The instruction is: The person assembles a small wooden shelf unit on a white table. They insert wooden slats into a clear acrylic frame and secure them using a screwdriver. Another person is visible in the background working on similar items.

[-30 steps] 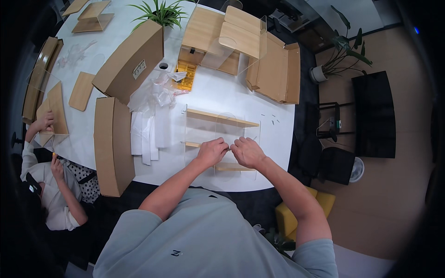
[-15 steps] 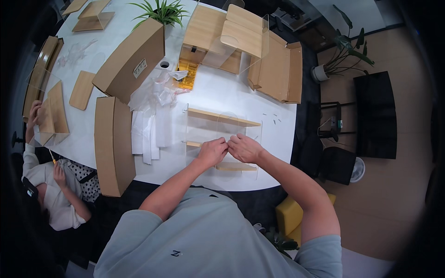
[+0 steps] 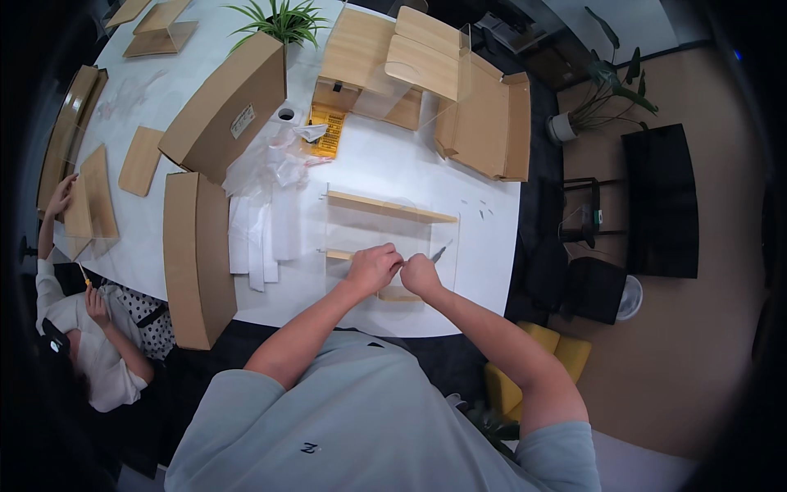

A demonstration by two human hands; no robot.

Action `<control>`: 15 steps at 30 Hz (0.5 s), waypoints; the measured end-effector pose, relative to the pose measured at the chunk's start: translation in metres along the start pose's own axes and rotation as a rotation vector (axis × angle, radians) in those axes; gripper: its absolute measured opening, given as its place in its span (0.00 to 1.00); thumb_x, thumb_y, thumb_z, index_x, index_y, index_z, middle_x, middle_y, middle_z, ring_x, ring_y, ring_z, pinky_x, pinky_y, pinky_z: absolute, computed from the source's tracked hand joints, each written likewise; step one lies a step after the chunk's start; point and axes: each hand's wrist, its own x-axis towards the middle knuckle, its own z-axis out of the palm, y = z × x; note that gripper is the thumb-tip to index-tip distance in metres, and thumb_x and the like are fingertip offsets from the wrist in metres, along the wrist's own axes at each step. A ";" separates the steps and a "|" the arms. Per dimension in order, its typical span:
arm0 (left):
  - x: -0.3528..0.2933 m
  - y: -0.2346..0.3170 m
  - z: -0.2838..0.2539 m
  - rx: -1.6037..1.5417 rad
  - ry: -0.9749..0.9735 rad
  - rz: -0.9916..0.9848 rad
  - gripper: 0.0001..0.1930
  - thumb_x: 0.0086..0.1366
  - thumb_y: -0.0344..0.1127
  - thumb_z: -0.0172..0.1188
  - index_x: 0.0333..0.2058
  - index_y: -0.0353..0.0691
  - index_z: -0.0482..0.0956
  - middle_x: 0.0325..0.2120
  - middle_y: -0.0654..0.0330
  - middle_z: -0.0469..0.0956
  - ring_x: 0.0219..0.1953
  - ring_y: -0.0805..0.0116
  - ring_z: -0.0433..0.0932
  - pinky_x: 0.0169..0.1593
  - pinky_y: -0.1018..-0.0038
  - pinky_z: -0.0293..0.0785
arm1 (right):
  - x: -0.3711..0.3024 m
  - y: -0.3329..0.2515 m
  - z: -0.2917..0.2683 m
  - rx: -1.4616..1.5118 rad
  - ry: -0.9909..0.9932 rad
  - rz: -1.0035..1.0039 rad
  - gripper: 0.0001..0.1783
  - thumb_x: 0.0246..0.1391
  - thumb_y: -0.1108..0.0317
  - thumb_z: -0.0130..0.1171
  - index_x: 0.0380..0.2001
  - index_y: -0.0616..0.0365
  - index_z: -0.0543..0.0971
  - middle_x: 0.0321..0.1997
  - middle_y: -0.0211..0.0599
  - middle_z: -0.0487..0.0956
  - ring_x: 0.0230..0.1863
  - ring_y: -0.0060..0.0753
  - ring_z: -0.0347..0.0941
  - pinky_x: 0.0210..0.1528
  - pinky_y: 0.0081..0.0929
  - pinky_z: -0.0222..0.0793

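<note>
My left hand (image 3: 375, 269) and my right hand (image 3: 420, 276) meet over a shelf frame of clear panels and wooden boards on the white table. Fingers of both are closed at the tips, around something too small to make out. A thin dark tool (image 3: 440, 252) shows just beyond my right hand; whether that hand touches it I cannot tell. The far wooden board (image 3: 392, 207) lies ahead of my hands. Another board (image 3: 339, 255) is partly covered by my left hand, and the near board (image 3: 398, 293) by my right hand and forearm.
Several small metal pieces (image 3: 482, 214) lie right of the frame. White wrapping (image 3: 264, 221) and a cardboard box (image 3: 197, 262) are at left. A yellow bit case (image 3: 326, 135) and an assembled wooden shelf (image 3: 361, 49) stand farther back. A co-worker (image 3: 98, 344) sits at far left holding a screwdriver (image 3: 86, 276).
My right hand has turned and curled into a tighter grip, its elbow drawn slightly inward. The dark tool shows more fully beside it. My left hand stays nearly in place.
</note>
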 end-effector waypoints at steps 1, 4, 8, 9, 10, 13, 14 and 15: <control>0.000 -0.001 0.001 0.008 -0.006 -0.007 0.02 0.55 0.33 0.66 0.29 0.49 0.85 0.30 0.68 0.78 0.31 0.63 0.81 0.32 0.65 0.78 | -0.001 -0.004 -0.001 0.117 0.033 0.062 0.15 0.55 0.69 0.55 0.26 0.75 0.80 0.28 0.64 0.81 0.32 0.63 0.80 0.35 0.51 0.76; 0.001 -0.002 0.002 0.035 -0.034 -0.019 0.02 0.56 0.34 0.66 0.29 0.49 0.85 0.31 0.68 0.78 0.32 0.63 0.81 0.33 0.65 0.79 | -0.004 -0.015 -0.008 0.315 -0.086 0.303 0.18 0.57 0.65 0.55 0.27 0.75 0.80 0.29 0.65 0.80 0.33 0.62 0.80 0.38 0.49 0.76; 0.004 0.003 -0.001 0.064 -0.079 -0.023 0.01 0.59 0.35 0.65 0.30 0.49 0.84 0.32 0.67 0.78 0.33 0.62 0.81 0.34 0.65 0.79 | -0.007 0.022 -0.024 0.089 0.054 -0.087 0.18 0.60 0.63 0.51 0.30 0.71 0.81 0.32 0.64 0.81 0.37 0.64 0.79 0.43 0.49 0.75; 0.004 0.004 -0.001 0.066 -0.084 -0.033 0.01 0.59 0.35 0.64 0.30 0.48 0.84 0.32 0.67 0.78 0.33 0.62 0.81 0.34 0.64 0.79 | -0.010 0.031 -0.036 0.163 0.116 -0.116 0.19 0.61 0.62 0.50 0.30 0.68 0.81 0.32 0.61 0.81 0.37 0.63 0.79 0.43 0.49 0.74; 0.004 0.006 -0.002 0.066 -0.083 -0.033 0.02 0.59 0.34 0.64 0.31 0.48 0.84 0.32 0.66 0.78 0.34 0.62 0.81 0.35 0.64 0.79 | -0.013 0.044 -0.050 0.219 0.202 -0.094 0.19 0.62 0.61 0.49 0.31 0.66 0.82 0.32 0.59 0.81 0.37 0.63 0.79 0.43 0.49 0.74; 0.001 0.013 -0.005 0.074 -0.079 -0.039 0.05 0.59 0.33 0.64 0.36 0.46 0.82 0.33 0.64 0.77 0.34 0.62 0.81 0.36 0.64 0.79 | -0.016 0.094 -0.080 0.263 0.428 0.070 0.19 0.63 0.61 0.47 0.30 0.64 0.81 0.33 0.57 0.82 0.38 0.62 0.79 0.43 0.51 0.73; 0.000 0.017 -0.006 0.077 -0.077 -0.038 0.07 0.60 0.32 0.64 0.37 0.45 0.81 0.33 0.63 0.77 0.35 0.62 0.81 0.36 0.64 0.79 | -0.010 0.122 -0.079 0.224 0.452 0.127 0.18 0.62 0.61 0.47 0.31 0.63 0.82 0.33 0.56 0.82 0.38 0.62 0.79 0.44 0.50 0.73; 0.000 0.021 -0.007 0.080 -0.078 -0.036 0.08 0.60 0.32 0.64 0.39 0.44 0.81 0.33 0.63 0.77 0.35 0.62 0.81 0.36 0.64 0.78 | 0.000 0.155 -0.071 0.187 0.476 0.186 0.18 0.62 0.61 0.47 0.33 0.63 0.82 0.34 0.56 0.82 0.38 0.61 0.79 0.44 0.50 0.74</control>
